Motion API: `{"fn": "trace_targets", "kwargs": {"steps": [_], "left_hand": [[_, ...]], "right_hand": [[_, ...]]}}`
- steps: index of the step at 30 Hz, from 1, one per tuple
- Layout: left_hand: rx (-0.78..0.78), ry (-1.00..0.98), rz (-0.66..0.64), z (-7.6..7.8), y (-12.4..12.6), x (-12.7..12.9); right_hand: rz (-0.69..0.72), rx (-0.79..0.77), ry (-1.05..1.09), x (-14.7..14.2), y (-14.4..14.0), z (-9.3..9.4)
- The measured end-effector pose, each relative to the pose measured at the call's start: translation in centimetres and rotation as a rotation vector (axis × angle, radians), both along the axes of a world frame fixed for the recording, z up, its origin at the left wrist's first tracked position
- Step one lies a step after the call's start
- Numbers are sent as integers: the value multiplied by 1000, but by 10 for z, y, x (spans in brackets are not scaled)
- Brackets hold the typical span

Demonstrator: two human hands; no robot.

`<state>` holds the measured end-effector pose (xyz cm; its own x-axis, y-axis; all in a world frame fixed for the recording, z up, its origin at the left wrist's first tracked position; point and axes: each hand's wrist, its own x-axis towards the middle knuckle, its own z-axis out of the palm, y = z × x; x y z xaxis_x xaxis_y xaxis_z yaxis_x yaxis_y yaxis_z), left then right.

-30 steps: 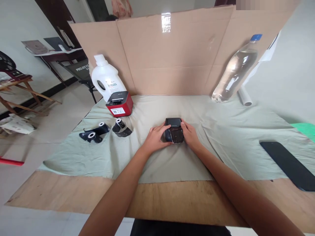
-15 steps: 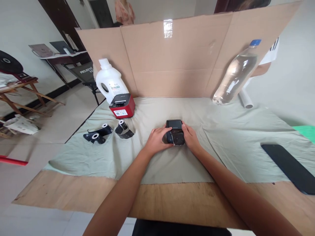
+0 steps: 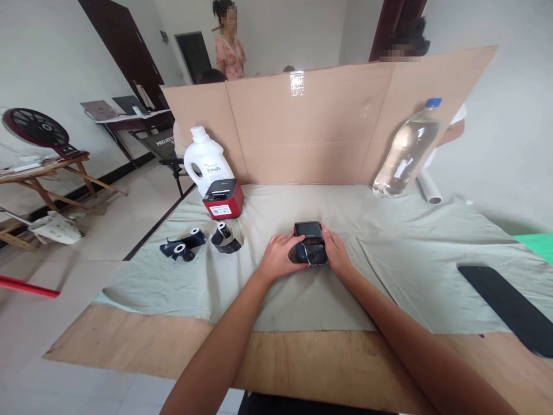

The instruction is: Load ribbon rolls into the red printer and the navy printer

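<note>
A small black receipt printer rests on the grey-green cloth in front of me. A strip of black paper hangs over its near side. My left hand grips the printer's left side, thumb on top near the paper. Along the right side, my right hand is closed on the same printer. To the left lie black paper rolls with white cores, one partly unrolled roll and another roll beside it. A red and black printer stands behind them.
A white detergent bottle and a clear bottle with a blue cap stand before a cardboard screen. A white tube lies at the right, a black phone-shaped slab nearer me. People are behind the screen.
My view has tilted up, so everything sits lower in the picture and more of the people behind the screen shows. Both hands keep their hold on the black printer.
</note>
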<state>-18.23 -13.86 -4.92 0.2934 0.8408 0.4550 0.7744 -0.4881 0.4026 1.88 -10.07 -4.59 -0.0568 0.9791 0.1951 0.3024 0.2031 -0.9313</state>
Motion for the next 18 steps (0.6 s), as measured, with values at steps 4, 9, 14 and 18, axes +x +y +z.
{"fn": "trace_targets", "kwargs": {"steps": [4,9,14,18], "left_hand": [[9,6,3,-1,1,0],[0,15,3,0,0,1],[-6,16,4,-1,1,1],[27,13,4,-2,1,1]], "right_hand": [[10,31,33,-1,1,-1],[7,24,34,0,3,-3],[5,20,21,0,3,-3],[13,79,-8,0,5,-3]]}}
